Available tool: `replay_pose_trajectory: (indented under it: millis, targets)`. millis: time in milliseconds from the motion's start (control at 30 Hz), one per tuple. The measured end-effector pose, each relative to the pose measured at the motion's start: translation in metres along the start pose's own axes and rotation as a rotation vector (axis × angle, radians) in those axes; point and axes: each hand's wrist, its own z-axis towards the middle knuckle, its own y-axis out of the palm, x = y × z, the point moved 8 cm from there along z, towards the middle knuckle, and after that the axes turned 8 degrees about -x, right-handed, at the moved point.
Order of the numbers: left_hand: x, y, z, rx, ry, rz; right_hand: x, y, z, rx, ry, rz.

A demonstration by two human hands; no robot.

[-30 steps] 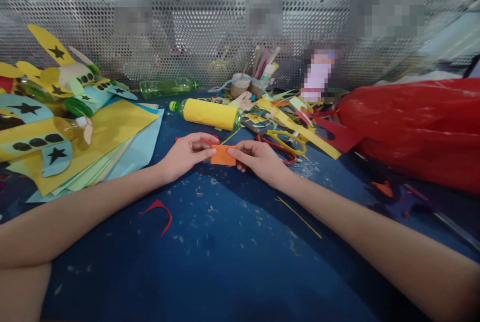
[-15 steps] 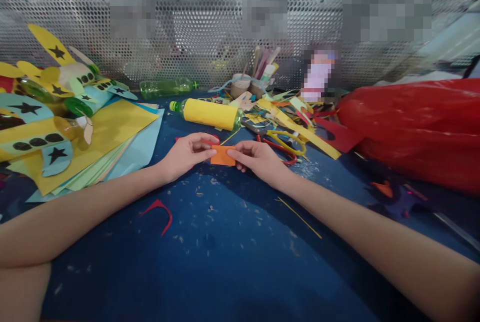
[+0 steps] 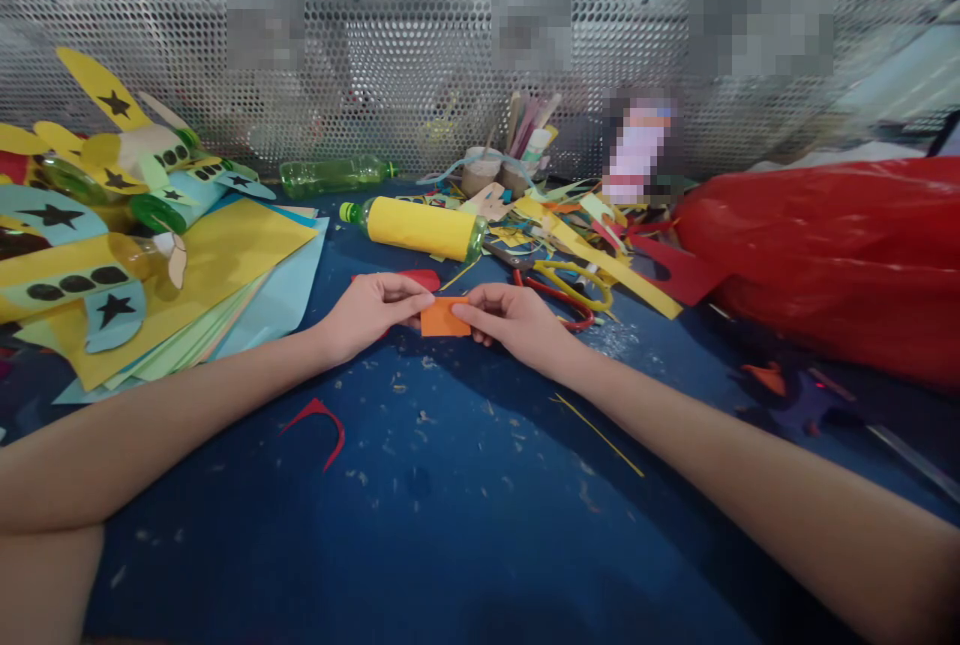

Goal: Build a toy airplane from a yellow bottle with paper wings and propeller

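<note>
Both nearly closed in thumb-&-finger pinches, L hand & R hand had the sm. orange paper by its sides, ctr. frame, where uneven tugging could've creased or torn it.

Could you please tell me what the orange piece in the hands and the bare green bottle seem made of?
Orange piece: probably matte paper or thin card, flat, straight-edged, without shine.
Green bottle: likely glossy plastic, given its see-through walls and highlights, though glass isn't ruled out.
</note>
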Motion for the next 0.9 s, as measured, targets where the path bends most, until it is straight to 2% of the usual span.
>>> replay_pose_trajectory:
  millis: [200, 333, 500, 733, 900]
  targets:
    - [0.006, 0.001, -0.003, 0.006, 0.018, 0.059, -0.003, 0.002, -0.001, -0.010, -0.017, 0.005]
    - [0.008, 0.006, -0.004, -0.031, 0.012, 0.096, -0.007, 0.002, -0.001, -0.011, -0.038, 0.020]
    - [0.003, 0.012, -0.004, -0.094, 0.002, 0.118, -0.011, 0.007, -0.001, -0.047, -0.095, -0.069]
    - [0.001, 0.015, -0.005, -0.141, -0.015, 0.083, -0.010, 0.009, -0.002, -0.047, -0.104, -0.117]
    - [0.002, 0.014, -0.003, -0.119, -0.033, 0.037, -0.010, 0.007, -0.002, -0.025, -0.096, -0.118]
